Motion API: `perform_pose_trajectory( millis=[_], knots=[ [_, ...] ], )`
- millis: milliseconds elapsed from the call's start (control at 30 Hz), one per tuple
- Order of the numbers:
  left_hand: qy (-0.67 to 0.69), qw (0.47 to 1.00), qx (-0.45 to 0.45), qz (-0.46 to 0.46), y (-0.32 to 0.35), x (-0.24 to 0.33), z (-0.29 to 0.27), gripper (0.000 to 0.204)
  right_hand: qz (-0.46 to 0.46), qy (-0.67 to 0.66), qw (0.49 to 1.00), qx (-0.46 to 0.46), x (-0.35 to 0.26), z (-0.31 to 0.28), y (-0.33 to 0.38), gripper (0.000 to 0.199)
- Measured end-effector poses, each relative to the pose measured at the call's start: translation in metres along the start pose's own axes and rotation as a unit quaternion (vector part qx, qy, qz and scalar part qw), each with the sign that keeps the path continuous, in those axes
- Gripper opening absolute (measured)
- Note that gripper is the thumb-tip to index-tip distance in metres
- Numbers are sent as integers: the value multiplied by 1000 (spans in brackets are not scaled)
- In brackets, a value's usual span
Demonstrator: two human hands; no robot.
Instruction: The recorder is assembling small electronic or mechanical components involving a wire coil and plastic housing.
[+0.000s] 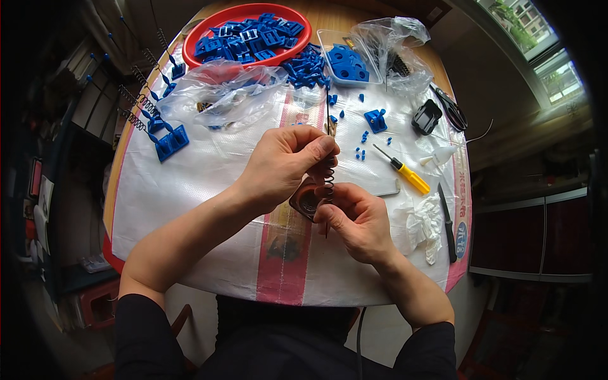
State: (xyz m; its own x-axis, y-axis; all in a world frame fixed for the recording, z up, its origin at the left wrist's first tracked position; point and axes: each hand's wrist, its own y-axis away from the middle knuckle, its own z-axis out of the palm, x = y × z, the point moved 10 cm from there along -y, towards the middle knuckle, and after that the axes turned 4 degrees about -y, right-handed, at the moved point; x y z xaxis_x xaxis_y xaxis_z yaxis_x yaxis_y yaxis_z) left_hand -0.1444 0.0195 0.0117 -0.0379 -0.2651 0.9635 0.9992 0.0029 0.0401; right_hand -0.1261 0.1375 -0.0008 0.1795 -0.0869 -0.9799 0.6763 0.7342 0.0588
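A black coil spring [329, 175] with straight ends stands nearly upright between my two hands. My left hand [292, 158] pinches it near the top, thumb and forefinger together, and one straight end rises above the fingers. Lower down, my right hand [356, 218] has its thumb and fingers closed around the coil's bottom part. Behind the hands sits a small dark brown dish [306, 201], partly hidden by them. Just beyond lie small blue plastic bits [364, 137] and a blue square base [376, 121] with a knob.
A red tray [196, 30] of blue clips stands at the back, beside a clear tub [376, 79] of blue plates. Finished-looking blue bases with springs [171, 143] line the left edge. On the right lie a yellow screwdriver [410, 177], a knife [449, 231] and crumpled tissue [425, 225].
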Motion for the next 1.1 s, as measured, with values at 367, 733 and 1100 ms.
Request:
perform_pose_trajectory(
  millis=[367, 733, 1100],
  knots=[
    [122, 988, -53, -85, 4, -13, 7, 20, -217, 323, 921, 14, -43, 9, 9, 25],
    [149, 974, -106, -137, 6, -22, 16, 19, -325, 416, 849, 4, -54, 16, 18, 34],
    [146, 974, -101, -139, 6, -26, 17, 20, -377, 452, 808, 1, -55, 20, 22, 34]
  ],
)
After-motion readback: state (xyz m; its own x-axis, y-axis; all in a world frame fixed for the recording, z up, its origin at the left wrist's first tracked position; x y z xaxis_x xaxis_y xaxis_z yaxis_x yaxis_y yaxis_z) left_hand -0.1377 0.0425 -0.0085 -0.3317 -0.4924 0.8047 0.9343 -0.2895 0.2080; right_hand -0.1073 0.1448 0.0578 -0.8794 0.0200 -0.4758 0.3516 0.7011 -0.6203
